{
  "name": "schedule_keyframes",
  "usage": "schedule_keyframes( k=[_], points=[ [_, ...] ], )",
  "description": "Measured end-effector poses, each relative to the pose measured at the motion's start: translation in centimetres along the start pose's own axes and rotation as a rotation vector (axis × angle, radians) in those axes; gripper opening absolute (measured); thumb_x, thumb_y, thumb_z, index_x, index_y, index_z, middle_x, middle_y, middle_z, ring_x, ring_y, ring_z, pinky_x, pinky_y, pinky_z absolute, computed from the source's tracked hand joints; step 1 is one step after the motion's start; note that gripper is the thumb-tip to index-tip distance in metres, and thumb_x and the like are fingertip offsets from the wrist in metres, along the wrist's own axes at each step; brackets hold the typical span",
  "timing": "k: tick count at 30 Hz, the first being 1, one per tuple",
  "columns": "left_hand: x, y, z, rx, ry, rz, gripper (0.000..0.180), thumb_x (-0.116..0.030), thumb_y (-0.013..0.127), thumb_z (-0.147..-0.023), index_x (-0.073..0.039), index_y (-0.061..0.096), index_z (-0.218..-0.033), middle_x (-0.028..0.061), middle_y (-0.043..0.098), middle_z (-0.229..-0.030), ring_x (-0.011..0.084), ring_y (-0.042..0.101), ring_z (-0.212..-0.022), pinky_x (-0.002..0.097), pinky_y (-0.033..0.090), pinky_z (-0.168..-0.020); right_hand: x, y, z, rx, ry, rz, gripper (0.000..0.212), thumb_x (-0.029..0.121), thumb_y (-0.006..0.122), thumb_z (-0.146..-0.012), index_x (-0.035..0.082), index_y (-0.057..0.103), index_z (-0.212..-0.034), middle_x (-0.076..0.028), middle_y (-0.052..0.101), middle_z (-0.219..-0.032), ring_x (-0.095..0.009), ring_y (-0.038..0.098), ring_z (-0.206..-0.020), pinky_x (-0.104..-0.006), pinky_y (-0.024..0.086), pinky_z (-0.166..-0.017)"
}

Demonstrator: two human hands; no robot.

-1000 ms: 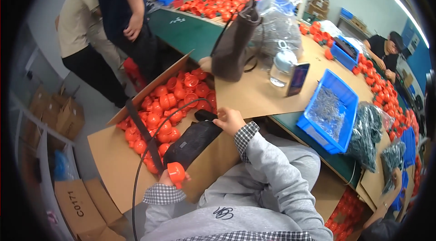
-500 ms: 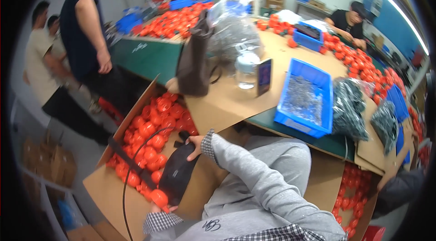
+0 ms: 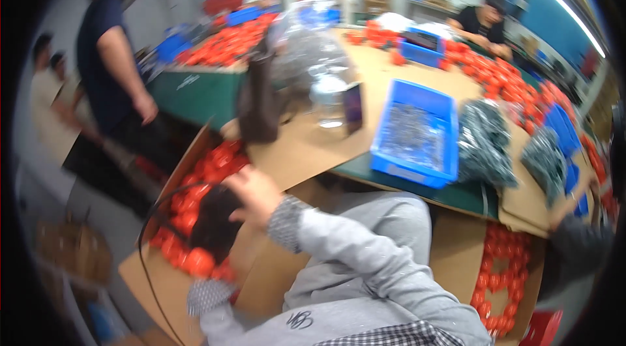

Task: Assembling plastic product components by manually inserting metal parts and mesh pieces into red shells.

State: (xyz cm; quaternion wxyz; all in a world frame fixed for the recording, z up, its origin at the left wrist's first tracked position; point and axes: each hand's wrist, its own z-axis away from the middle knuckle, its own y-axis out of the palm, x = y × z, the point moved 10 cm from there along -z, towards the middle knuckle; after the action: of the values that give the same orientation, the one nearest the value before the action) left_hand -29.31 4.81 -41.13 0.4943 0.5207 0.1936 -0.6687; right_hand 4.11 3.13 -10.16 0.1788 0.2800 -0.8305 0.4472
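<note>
My right hand (image 3: 255,195) reaches across my lap over the open cardboard box, its fingers apart beside a black fabric pouch (image 3: 217,219). The pouch lies on red round plastic parts (image 3: 218,162) in the box, smeared by motion. Low in the view, the checked cuff of my left arm (image 3: 210,295) is at the box's near side. My left hand is blurred there, and its fingers do not show clearly. Close to that cuff sits one red round part (image 3: 199,261); I cannot tell whether the hand touches it. A black cable (image 3: 145,261) curves past the pouch.
On the table stand a blue tray (image 3: 450,131) of small metal pieces, a clear jar (image 3: 329,101), a dark bag (image 3: 259,95) and green-filled plastic bags (image 3: 486,144). Another box of red parts (image 3: 502,268) is at the right. A person (image 3: 111,53) stands left; others sit beyond.
My right hand has moved up and left and loosened from the pouch, which has shifted left over the red parts. The red part by my left hand has moved up and left. The view shifted.
</note>
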Motion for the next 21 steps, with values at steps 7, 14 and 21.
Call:
schedule_keyframes(
  k=[7, 14, 21],
  points=[
    [-18.6, 16.1, -4.2, -0.461, 0.259, -0.087, 0.041, -0.019, 0.054, -0.082, -0.006, 0.045, -0.121, 0.0189, 0.052, -0.117, 0.0375, 0.054, -0.105, 0.0449, 0.047, -0.085, 4.3, -2.1, -0.7, -0.161, -0.124, 0.126, 0.042, 0.006, 0.071, -0.063, 0.007, 0.056, -0.102, -0.012, 0.049, -0.088, -0.030, 0.051, -0.082, -0.0367, 0.044, -0.073],
    [-17.3, 18.6, -4.1, -0.489, 0.426, -0.300, 0.043, -0.020, 0.054, -0.082, -0.006, 0.044, -0.121, 0.0196, 0.052, -0.116, 0.0374, 0.053, -0.106, 0.0435, 0.047, -0.086, 2.7, 2.2, 0.0, 0.006, -0.234, 0.234, 0.035, 0.003, 0.064, -0.068, 0.005, 0.057, -0.102, -0.010, 0.047, -0.083, -0.027, 0.050, -0.081, -0.0350, 0.042, -0.071],
    [-18.4, 18.4, -2.7, -0.462, 0.647, -0.575, 0.045, -0.021, 0.054, -0.081, -0.005, 0.044, -0.122, 0.0203, 0.052, -0.115, 0.0374, 0.053, -0.106, 0.0420, 0.046, -0.087, 4.3, 6.9, 0.9, 0.061, -0.379, 0.331, 0.029, 0.010, 0.050, -0.073, 0.004, 0.057, -0.101, -0.008, 0.049, -0.084, -0.025, 0.051, -0.079, -0.0343, 0.043, -0.070]
  ],
)
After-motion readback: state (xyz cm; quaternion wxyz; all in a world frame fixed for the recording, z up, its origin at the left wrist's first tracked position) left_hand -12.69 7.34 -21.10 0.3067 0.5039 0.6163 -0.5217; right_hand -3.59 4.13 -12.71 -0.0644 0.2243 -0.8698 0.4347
